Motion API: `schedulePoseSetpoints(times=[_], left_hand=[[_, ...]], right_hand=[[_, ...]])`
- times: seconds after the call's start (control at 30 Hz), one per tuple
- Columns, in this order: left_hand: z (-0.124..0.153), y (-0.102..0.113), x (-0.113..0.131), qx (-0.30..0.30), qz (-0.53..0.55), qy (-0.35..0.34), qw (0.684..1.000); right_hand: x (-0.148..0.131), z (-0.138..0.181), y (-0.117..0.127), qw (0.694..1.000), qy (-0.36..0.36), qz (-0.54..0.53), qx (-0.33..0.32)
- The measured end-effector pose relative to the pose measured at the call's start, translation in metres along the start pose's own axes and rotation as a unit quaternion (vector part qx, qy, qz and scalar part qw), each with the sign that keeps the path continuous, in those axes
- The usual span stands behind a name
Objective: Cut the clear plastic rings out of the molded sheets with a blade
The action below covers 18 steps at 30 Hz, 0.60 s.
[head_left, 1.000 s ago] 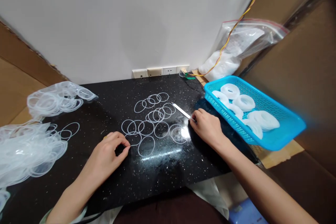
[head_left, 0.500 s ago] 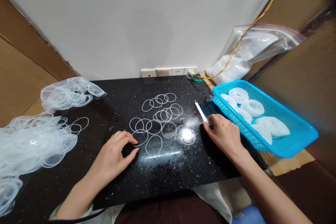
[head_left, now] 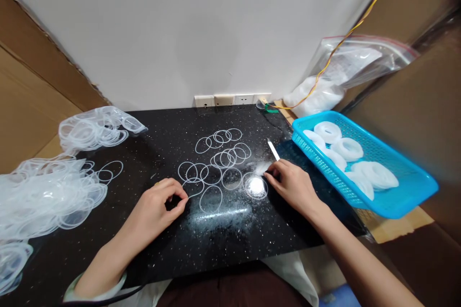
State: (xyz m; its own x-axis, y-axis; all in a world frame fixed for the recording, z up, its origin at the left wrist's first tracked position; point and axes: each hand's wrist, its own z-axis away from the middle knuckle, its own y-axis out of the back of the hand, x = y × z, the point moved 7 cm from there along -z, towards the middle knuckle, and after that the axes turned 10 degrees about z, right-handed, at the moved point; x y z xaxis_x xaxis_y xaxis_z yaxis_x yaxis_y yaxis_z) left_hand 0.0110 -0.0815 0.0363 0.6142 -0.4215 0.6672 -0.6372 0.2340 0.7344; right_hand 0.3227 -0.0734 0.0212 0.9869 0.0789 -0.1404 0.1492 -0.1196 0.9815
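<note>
Thin clear rings [head_left: 211, 199] lie flat in loose, overlapping rows on the speckled black worktop. My left hand [head_left: 163, 204] pinches the near edge of one ring [head_left: 194, 195] between thumb and forefinger. At the right end of the front row, my right hand [head_left: 291, 187] has its thumb and forefinger closed at the upper right edge of another ring [head_left: 255, 198]. A slim white pen-like tool with a dark tip [head_left: 272, 149] lies just beyond that hand, which hides its near end.
Heaps of clear rings [head_left: 46, 196] spread along the left side, with a bagged bunch [head_left: 97, 127] behind. A blue basket [head_left: 406, 172] on the right holds several whitish ring bundles [head_left: 346, 147]. Sockets [head_left: 223, 100], a yellow cable [head_left: 326, 64] and a plastic bag [head_left: 317, 96] sit at the back.
My left thumb and forefinger have closed on the ring's edge. My right hand has shifted left from the white tool to the rightmost ring.
</note>
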Motion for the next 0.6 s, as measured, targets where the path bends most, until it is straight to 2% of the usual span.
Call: schedulePoseSetpoints(times=[0.1, 0.27, 0.43, 0.6], left_hand=[[-0.001, -0.005, 0.008, 0.022, 0.048, 0.008, 0.999], [-0.009, -0.030, 0.023, -0.030, 0.056, -0.030, 0.998], [-0.016, -0.024, 0.020, -0.001, -0.063, 0.001, 0.998], [-0.015, -0.025, 0.024, -0.011, -0.172, 0.027, 0.985]], right_hand=[[-0.005, -0.001, 0.000, 0.997, 0.019, -0.061, -0.032], [-0.018, -0.009, 0.002, 0.993, 0.055, -0.052, -0.090], [-0.030, -0.021, 0.004, 0.989, 0.067, 0.059, -0.121], [-0.040, -0.033, 0.001, 0.979, 0.090, 0.113, -0.142]])
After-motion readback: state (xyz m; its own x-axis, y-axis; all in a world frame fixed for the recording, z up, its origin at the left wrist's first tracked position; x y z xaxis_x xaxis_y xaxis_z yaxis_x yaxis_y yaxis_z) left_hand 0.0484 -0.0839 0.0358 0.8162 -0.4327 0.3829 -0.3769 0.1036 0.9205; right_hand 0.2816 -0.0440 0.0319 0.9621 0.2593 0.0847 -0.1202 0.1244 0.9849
